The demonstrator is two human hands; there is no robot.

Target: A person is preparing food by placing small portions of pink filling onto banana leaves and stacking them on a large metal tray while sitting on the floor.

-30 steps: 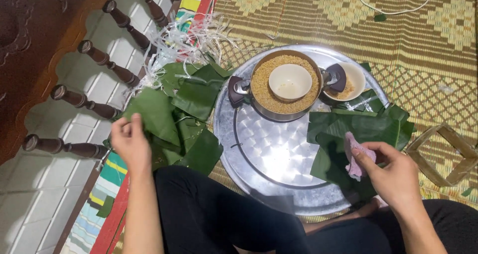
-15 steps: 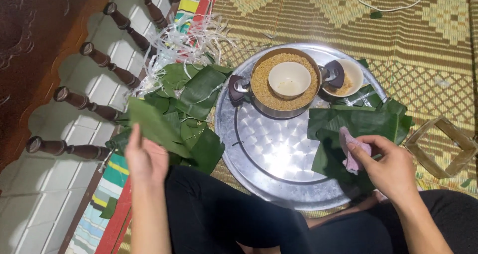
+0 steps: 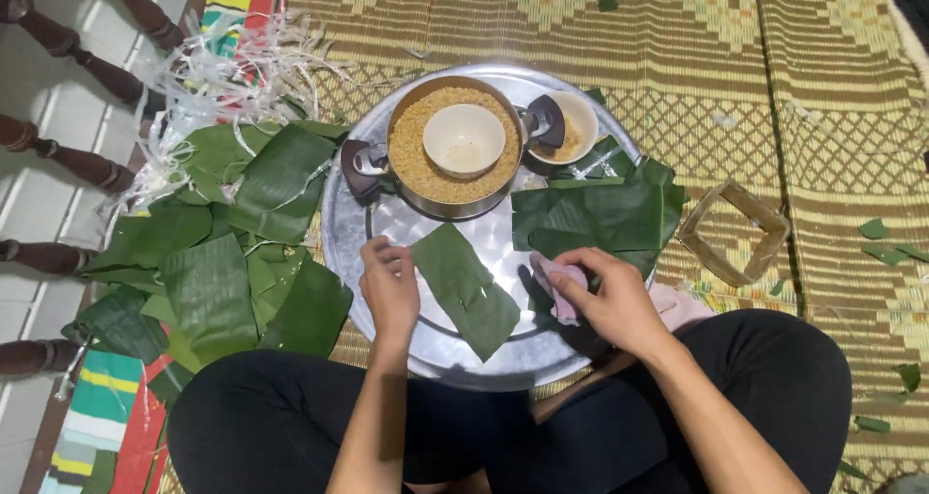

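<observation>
Pinning the banana leaf piece (image 3: 464,286) flat on the round metal tray (image 3: 339,223) with curled left hand (image 3: 390,289) fingers, while the right hand (image 3: 610,300) pinches a pink cloth (image 3: 559,286), risks splitting the leaf along its grain if the wiping drags hard.

Shiny embossed metal tray (image 3: 406,344), glossy ribbed green leaf (image 3: 466,286), matt pink cloth (image 3: 561,291), rough woven straw mat (image 3: 677,59)

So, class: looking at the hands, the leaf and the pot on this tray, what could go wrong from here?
1. The left hand pins only one edge of the leaf piece, so wiping with the pink cloth in the right hand might tear or slide it.
2. The full pot sits close behind; a hand could knock it.
</observation>
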